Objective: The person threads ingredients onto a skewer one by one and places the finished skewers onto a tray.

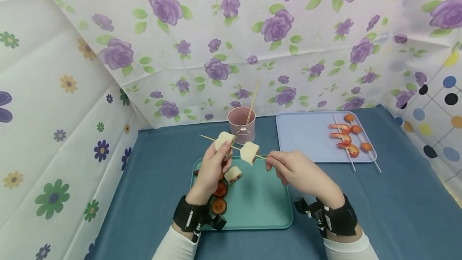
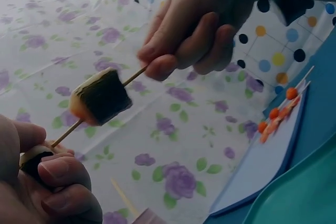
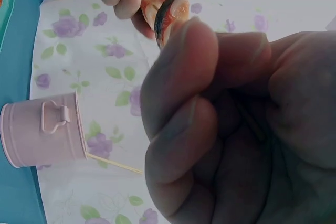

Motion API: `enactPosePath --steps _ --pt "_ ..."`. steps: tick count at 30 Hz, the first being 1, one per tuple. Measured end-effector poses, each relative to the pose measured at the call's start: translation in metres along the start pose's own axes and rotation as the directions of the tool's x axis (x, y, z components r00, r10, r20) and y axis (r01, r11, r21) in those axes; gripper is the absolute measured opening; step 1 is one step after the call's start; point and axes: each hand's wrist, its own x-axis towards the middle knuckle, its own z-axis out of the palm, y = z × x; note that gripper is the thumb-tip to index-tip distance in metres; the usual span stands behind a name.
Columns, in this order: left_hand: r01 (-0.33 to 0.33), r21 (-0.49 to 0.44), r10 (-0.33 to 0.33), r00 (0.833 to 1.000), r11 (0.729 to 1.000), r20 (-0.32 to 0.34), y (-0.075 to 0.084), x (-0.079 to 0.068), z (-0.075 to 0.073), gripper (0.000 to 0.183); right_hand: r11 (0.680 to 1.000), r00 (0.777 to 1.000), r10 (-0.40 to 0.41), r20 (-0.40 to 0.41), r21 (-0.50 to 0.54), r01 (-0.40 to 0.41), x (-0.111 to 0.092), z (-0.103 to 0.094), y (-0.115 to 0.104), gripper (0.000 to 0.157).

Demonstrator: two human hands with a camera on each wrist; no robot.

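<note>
The left hand (image 1: 212,167) pinches a white chunk (image 1: 223,139) on a stick (image 2: 67,133), the right hand (image 1: 297,169) its end — another chunk (image 1: 249,153) between. A third chunk (image 1: 234,175) lies toward the tray's (image 1: 260,212) back-left corner.

Held skewer (image 1: 235,147) blocked access above green tray's (image 1: 260,200) far side. Room ran left of tray; pink bucket (image 1: 242,131) obstructed behind.

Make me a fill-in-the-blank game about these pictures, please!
The right hand pinches a wooden skewer that carries ____ white food pieces.
The bucket with thin sticks standing in it is coloured ____.
The tray nearest the person is coloured ____.
On the pale blue tray, orange balls are on one stick, and the other stick holds ____.

Missing words: two; pink; green; shrimp.
</note>
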Motion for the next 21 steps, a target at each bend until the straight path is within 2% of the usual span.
enactPosePath --steps 7,21 --pt "-0.002 -0.019 0.002 1.000 1.000 0.010 -0.0040 -0.0007 0.0094 0.024 1.000 0.999 0.007 -0.040 -0.013 -0.007 0.0011 0.0013 0.0014 0.022" --pt "0.017 -0.022 -0.018 1.000 1.000 -0.020 -0.0017 -0.0014 0.0056 0.032 0.999 0.996 -0.036 -0.082 -0.028 0.034 0.0021 0.0020 0.0013 0.023"
